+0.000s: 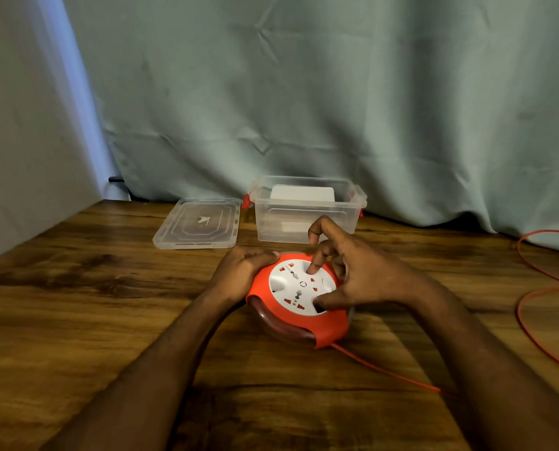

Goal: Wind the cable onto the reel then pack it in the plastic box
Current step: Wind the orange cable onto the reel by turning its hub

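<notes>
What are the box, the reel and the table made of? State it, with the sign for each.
Box: clear, glossy plastic; the wood shows through its walls.
Reel: apparently hard plastic, matt orange rim around a smooth white socket face.
Table: wood or wood-look laminate; dark grain with a slight sheen.

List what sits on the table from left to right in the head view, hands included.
Clear lid → left hand gripping the reel's rim → red-and-white cable reel → right hand with fingers on the reel's white face → loose red cable looping at the far right. The plastic box overlaps this order, behind the reel.
</notes>
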Tool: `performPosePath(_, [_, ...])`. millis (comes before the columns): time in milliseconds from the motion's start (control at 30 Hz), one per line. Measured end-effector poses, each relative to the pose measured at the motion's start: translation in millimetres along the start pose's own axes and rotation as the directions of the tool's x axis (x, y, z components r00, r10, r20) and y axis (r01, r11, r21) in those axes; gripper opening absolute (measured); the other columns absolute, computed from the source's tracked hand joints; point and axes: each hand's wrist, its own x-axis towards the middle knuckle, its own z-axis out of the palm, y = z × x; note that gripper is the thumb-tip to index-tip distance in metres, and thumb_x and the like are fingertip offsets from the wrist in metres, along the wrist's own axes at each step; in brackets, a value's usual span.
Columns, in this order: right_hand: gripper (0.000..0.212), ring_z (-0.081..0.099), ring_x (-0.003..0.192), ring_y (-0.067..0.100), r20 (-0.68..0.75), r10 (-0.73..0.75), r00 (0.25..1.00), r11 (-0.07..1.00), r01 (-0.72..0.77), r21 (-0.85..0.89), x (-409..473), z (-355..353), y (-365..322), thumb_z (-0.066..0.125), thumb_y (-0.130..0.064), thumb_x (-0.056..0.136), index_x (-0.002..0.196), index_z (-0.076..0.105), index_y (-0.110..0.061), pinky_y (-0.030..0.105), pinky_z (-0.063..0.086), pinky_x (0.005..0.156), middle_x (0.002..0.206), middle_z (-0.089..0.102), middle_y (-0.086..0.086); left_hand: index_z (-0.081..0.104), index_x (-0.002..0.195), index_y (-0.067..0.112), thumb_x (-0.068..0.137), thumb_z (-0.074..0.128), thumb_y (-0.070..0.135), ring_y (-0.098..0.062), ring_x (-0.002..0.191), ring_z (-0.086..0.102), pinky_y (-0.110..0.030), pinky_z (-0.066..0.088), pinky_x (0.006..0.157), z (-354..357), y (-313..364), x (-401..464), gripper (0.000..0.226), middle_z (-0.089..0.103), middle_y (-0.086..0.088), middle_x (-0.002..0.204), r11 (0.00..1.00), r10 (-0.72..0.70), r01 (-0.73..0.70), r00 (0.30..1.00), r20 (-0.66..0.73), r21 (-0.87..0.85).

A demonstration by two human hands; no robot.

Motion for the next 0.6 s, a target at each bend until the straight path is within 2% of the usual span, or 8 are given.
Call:
performPosePath(100, [0.061, 0.068, 0.083, 0.009, -0.018, 0.014, 1.0, 1.0, -0.014, -0.024, -0.5, 1.3, -2.8, 0.099, -0.033, 0.062, 0.101, 0.052, -0.035, 0.039, 0.06, 0.065, 0.098, 0.071, -0.012, 0.081, 0.074, 0.018, 0.094, 0.065, 0.026, -0.046, 0.076, 0.072, -0.056, 0.057, 0.077, 0.1, -0.8, 1.0, 0.027, 0.076, -0.021, 0.079, 1.0, 0.012, -0.012, 1.0, -0.002, -0.007])
performPosePath(167, [0.051, 0.063, 0.073, 0.011, -0.028, 0.023, 0.999, 0.998, -0.024, -0.053, -0.4, 2.0, -4.3, 0.098, -0.038, 0.061, 0.089, 0.056, -0.028, 0.038, 0.051, 0.059, 0.085, 0.069, -0.008, 0.08, 0.072, 0.017, 0.094, 0.066, 0.024, -0.043, 0.072, 0.071, -0.052, 0.056, 0.075, 0.3, -1.1, 1.5, 0.027, 0.076, -0.022, 0.078, 1.0, 0.012, -0.012, 1.0, -0.005, -0.021])
performPosePath(267, [0.053, 0.052, 0.059, 0.009, -0.04, 0.033, 0.999, 0.993, -0.037, -0.111, 0.2, 4.9, -8.0, 0.093, -0.055, 0.06, 0.075, 0.055, -0.022, 0.04, 0.047, 0.056, 0.065, 0.061, -0.007, 0.08, 0.071, 0.015, 0.093, 0.067, 0.021, -0.041, 0.072, 0.07, -0.048, 0.053, 0.073, 0.5, -2.0, 2.1, 0.026, 0.076, -0.023, 0.078, 0.999, 0.012, -0.012, 1.0, -0.009, -0.035])
performPosePath(367, [0.055, 0.052, 0.058, 0.011, -0.065, 0.037, 0.997, 0.978, -0.049, -0.201, 2.2, 9.0, -13.6, 0.089, -0.063, 0.061, 0.07, 0.056, -0.02, 0.042, 0.051, 0.06, 0.063, 0.062, -0.004, 0.081, 0.073, 0.013, 0.092, 0.068, 0.019, -0.042, 0.073, 0.068, -0.048, 0.052, 0.074, 1.2, -2.5, 2.2, 0.024, 0.075, -0.026, 0.081, 0.999, 0.011, -0.012, 1.0, -0.009, -0.049])
performPosePath(500, [0.055, 0.052, 0.053, 0.005, -0.095, 0.082, 0.992, 0.971, -0.101, -0.214, 5.4, 14.8, -17.0, 0.089, -0.065, 0.066, 0.065, 0.059, -0.019, 0.032, 0.042, 0.053, 0.056, 0.059, -0.007, 0.081, 0.076, 0.012, 0.092, 0.068, 0.017, -0.043, 0.075, 0.069, -0.05, 0.053, 0.075, 1.3, -1.4, 2.0, 0.022, 0.076, -0.025, 0.082, 0.999, 0.018, -0.019, 1.0, -0.004, -0.05])
performPosePath(600, [0.056, 0.056, 0.053, 0.0, -0.109, 0.106, 0.988, 0.977, -0.124, -0.173, 8.8, 20.3, -16.8, 0.087, -0.067, 0.068, 0.056, 0.06, -0.02, 0.028, 0.039, 0.052, 0.05, 0.057, -0.011, 0.081, 0.077, 0.011, 0.092, 0.068, 0.02, -0.051, 0.081, 0.071, -0.057, 0.056, 0.078, 1.1, -0.9, 2.2, 0.022, 0.077, -0.023, 0.082, 1.0, 0.017, -0.017, 1.0, -0.008, -0.021])
